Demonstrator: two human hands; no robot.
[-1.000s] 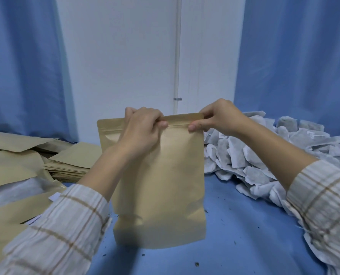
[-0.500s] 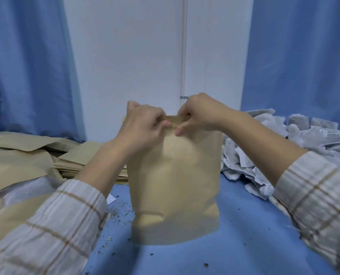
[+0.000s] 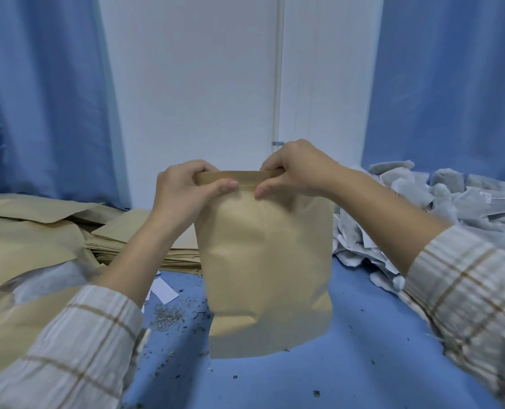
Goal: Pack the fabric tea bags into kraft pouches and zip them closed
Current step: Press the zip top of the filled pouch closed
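- The pouch (image 3: pixel 267 261) stands upright on the blue counter (image 3: pixel 363 364), its top strip running left to right between the two hands – so sealing likely means pinching along that line.
- The left hand (image 3: pixel 183 193) pinches the strip's left end, thumb in front; the right hand (image 3: pixel 298 169) pinches it right of centre, fingers curled over the top edge.
- A short stretch of strip shows between the thumbs.
- The pouch looks plump, plain brown, creased near its base; tea bags (image 3: pixel 452 208) are heaped to its right.

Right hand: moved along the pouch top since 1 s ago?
Yes. The right hand went from the pouch top's right corner inward toward the left hand.
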